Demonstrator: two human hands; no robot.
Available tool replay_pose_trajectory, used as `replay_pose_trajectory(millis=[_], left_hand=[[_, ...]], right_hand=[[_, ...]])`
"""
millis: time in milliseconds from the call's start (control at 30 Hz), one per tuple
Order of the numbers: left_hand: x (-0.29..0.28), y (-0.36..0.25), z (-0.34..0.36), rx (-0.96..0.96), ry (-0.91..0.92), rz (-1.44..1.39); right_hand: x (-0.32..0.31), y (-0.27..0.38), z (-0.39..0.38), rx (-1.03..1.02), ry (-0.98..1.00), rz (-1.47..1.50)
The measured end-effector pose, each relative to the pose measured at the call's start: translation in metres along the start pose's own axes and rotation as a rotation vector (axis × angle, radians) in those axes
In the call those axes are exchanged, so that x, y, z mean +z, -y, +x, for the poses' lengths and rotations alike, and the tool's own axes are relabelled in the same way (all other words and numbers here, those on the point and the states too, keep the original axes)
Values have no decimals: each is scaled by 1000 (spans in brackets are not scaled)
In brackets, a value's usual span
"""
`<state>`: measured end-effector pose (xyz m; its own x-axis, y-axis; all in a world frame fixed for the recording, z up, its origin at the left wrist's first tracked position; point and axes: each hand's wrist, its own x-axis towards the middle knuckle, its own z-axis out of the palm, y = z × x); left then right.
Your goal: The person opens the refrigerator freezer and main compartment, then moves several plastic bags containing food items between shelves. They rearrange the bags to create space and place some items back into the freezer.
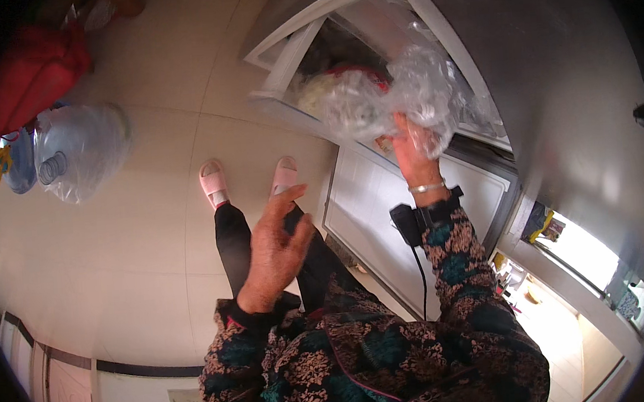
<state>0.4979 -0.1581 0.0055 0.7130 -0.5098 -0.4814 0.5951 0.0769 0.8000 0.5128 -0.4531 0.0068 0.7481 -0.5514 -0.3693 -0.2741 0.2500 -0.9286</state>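
Note:
My right hand [415,149] reaches over an open freezer drawer [296,59], its fingers closed on a crumpled clear plastic bag [426,82]. Pale contents, too blurred to name, show through the plastic at the bag's left part. Behind it inside the drawer, something with a red edge [358,71] is partly covered. My left hand [277,249] hangs in the air in front of my legs, fingers apart and holding nothing. A silver bangle circles my right wrist, and a black strap with a small device and cable sits just below it.
A white panel [389,204] stands beside my legs, below the drawer. The grey refrigerator side [551,65] rises at right. On the tiled floor at left are a large clear plastic bottle in a bag [87,150] and a red bag [37,79]. Pink slippers [214,180] are on my feet.

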Motion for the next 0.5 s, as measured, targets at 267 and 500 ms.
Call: replay_pose_trajectory(millis=[267, 500], left_hand=[[-38, 38, -11, -72, -112, -4], [-34, 41, -7, -197, -56, -91]], right_hand=[[34, -43, 57, 198, -178, 107], [32, -74, 63, 268, -27, 278]])
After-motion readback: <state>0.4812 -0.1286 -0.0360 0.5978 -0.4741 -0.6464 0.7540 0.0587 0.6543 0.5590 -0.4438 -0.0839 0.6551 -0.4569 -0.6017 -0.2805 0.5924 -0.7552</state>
